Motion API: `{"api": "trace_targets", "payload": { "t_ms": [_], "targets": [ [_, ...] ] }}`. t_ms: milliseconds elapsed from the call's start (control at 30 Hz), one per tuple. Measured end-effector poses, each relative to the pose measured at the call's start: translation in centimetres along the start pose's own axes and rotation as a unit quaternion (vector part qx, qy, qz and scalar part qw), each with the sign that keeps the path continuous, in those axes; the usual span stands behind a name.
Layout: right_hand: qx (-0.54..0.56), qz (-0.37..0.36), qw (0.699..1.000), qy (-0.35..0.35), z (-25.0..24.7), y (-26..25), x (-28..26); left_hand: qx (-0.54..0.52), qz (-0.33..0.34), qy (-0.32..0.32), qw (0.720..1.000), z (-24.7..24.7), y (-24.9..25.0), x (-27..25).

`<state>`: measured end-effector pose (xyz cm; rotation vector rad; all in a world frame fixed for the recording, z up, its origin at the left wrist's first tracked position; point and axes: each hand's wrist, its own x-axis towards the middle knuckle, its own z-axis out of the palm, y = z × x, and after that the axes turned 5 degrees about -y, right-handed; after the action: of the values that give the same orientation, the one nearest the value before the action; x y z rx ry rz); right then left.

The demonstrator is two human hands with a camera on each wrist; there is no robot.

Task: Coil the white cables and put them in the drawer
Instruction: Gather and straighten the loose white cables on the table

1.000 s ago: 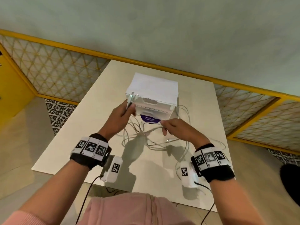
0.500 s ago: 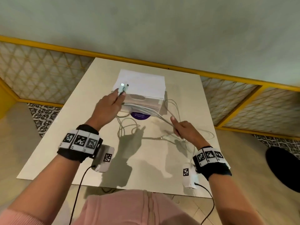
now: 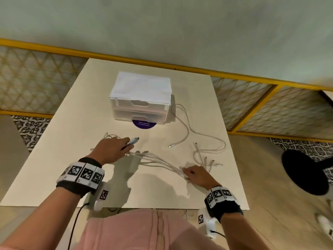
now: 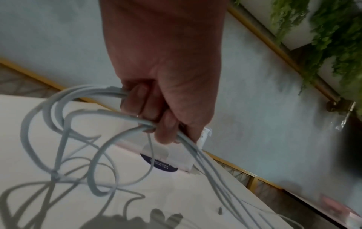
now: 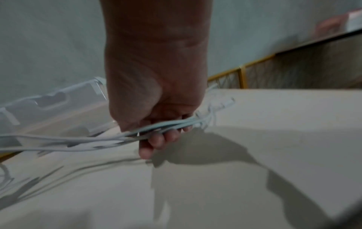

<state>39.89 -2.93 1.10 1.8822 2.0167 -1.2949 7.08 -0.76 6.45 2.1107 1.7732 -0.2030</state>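
Several white cables (image 3: 158, 162) stretch between my two hands above the table. My left hand (image 3: 115, 147) grips one end of the bundle, with a connector (image 3: 134, 140) sticking out past the fingers; loops (image 4: 58, 139) hang from its fist. My right hand (image 3: 193, 175) grips the other end, its fingers curled round the strands (image 5: 156, 128). Loose ends (image 3: 207, 159) lie beyond it. One more white cable (image 3: 185, 127) lies free on the table right of the white two-drawer box (image 3: 140, 98). Both drawers look closed.
The beige table (image 3: 72, 159) holds the drawer box at its far middle, on a purple round sticker (image 3: 143, 124). A yellow-framed lattice railing (image 3: 270, 109) runs behind and to the right. A black round object (image 3: 304, 170) sits on the floor at the right.
Both hands have pulled back from the drawer box toward me. The right hand drew the cables out to the right, and the left hand came down from the box's top corner.
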Motion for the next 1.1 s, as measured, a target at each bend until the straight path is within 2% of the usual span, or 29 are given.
{"api": "trace_targets", "payload": {
  "t_ms": [67,167,300,400,467,500,600,633,700,767,933,1033,1100],
  "targets": [
    [0.003,-0.007,1.000,0.020,1.3,0.9,0.4,-0.038,0.004,-0.036,0.999,0.4,0.5,0.0],
    [0.045,-0.043,0.993,0.101,1.1,1.1,1.5,-0.175,-0.018,-0.065,0.982,-0.2,1.3,-0.5],
    [0.028,-0.079,0.979,0.184,-0.9,-0.6,4.0,-0.331,-0.029,-0.017,0.943,-0.8,1.4,-0.9],
    [-0.040,-0.129,0.977,0.167,-1.2,-1.9,6.5,-0.418,-0.034,-0.014,0.908,-0.9,1.5,-0.6],
    [-0.077,-0.119,0.980,0.140,-0.9,-2.9,7.4,-0.486,-0.013,-0.026,0.873,-1.1,1.7,-0.7],
    [-0.093,-0.106,0.980,0.140,-0.7,-3.1,7.8,-0.500,0.002,-0.030,0.865,-1.2,1.8,-0.8],
    [-0.150,-0.082,0.976,0.133,-0.7,-4.7,8.4,-0.478,0.045,-0.021,0.877,-1.4,1.9,-1.1],
    [-0.128,-0.092,0.980,0.118,-0.9,-5.5,8.3,-0.476,0.060,-0.017,0.877,-1.6,2.1,-1.1],
    [0.058,-0.151,0.983,0.091,-1.9,-8.0,7.6,-0.488,0.075,-0.003,0.869,-2.0,2.4,-1.0],
    [0.197,-0.218,0.952,0.083,-3.7,-11.0,6.2,-0.518,0.089,0.006,0.850,-2.5,3.0,-0.7],
    [0.292,-0.295,0.907,0.064,-8.1,-16.3,3.4,-0.545,0.091,0.063,0.831,-3.2,4.5,1.2],
    [0.307,-0.314,0.895,0.076,-8.7,-17.1,2.7,-0.573,0.107,0.093,0.807,-4.1,6.1,1.6],
    [0.305,-0.323,0.891,0.096,-8.9,-17.3,2.4,-0.573,0.105,0.090,0.807,-4.3,6.8,1.9]
  ]
}}
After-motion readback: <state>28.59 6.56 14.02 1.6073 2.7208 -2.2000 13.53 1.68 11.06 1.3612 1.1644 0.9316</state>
